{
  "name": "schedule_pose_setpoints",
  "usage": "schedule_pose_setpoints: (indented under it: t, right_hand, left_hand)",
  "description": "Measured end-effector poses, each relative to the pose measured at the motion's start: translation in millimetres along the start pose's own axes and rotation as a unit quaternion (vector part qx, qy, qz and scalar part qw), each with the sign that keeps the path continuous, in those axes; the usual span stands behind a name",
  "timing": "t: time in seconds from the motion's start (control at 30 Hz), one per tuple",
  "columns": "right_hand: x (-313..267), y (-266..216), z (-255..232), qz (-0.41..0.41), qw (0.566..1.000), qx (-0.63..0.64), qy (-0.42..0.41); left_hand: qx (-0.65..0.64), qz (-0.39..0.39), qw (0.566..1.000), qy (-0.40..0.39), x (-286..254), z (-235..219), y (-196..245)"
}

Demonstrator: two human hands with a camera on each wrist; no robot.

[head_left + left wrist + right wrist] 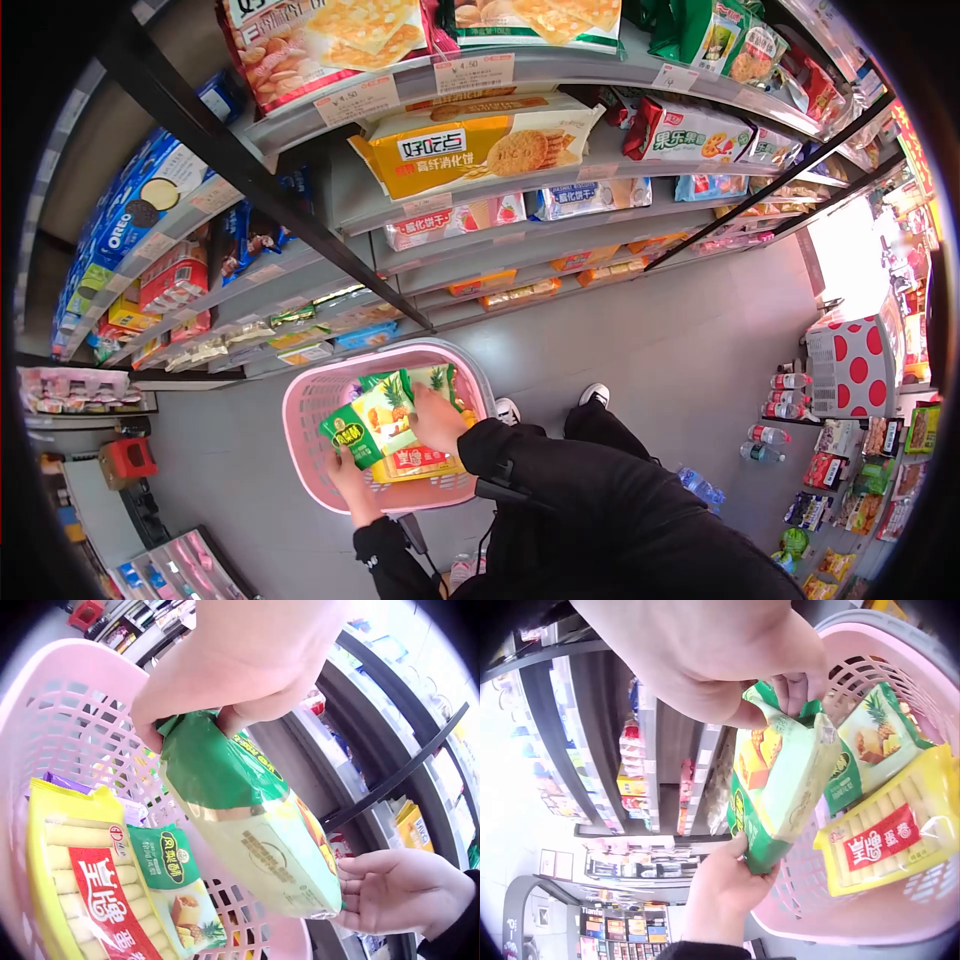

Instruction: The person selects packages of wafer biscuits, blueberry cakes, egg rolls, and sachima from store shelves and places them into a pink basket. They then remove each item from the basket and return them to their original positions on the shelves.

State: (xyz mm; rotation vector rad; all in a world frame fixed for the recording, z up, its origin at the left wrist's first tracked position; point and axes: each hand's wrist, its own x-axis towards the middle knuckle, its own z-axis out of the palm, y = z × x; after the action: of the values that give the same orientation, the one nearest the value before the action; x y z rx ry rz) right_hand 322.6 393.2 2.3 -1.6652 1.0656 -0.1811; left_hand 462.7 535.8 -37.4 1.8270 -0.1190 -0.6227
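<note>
Both hands hold a green bag of pineapple cakes (375, 422) over a pink basket (297, 425). My left hand (350, 484) pinches the bag's dark green end, thumb on the front. At the opposite end my right hand (438, 420) grips the corner, its fingers curled at the edge in the right wrist view. Inside the basket lie a yellow bag of egg rolls (94, 877) with a red label and a second green pineapple cake bag (180, 889). A purple package (67, 784) shows partly behind the egg rolls.
Shelves of biscuits stand ahead, with a yellow biscuit pack (480, 150) and a blue Oreo box (125, 225). The basket stands on the grey floor (690, 330) near the person's shoes (594, 394). At right are bottles (768, 440) and a red-dotted box (855, 365).
</note>
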Motion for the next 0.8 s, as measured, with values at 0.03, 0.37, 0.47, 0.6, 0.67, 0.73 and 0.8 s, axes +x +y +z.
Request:
schedule_pose_setpoints:
  t: [0.03,0.37,0.47,0.6,0.67,0.73,0.8]
  right_hand:
    - [2,-1,0,-0.028,1.0,0.001,0.003]
    - [-19,-35,-91,-0.114,0.972,0.204,0.023]
    - [-19,-8,-112,-0.108,0.968,0.218,0.06]
    - [-35,17,-172,-0.093,0.966,0.225,0.088]
    - [-46,35,-205,-0.081,0.962,0.23,0.121]
    - [-56,60,-237,-0.074,0.958,0.242,0.133]
    - [-66,88,-273,-0.059,0.952,0.257,0.154]
  left_hand:
    - [-0.034,0.008,0.999,0.013,-6,-3,3]
    - [-0.137,0.082,0.986,0.046,-64,41,88]
    - [-0.096,0.137,0.986,-0.024,-76,65,102]
    - [-0.086,0.145,0.982,-0.089,-100,118,111]
    - [-0.055,0.159,0.978,-0.126,-114,145,110]
    - [-0.029,0.15,0.974,-0.17,-134,177,115]
    - [-0.025,0.13,0.974,-0.183,-156,216,115]
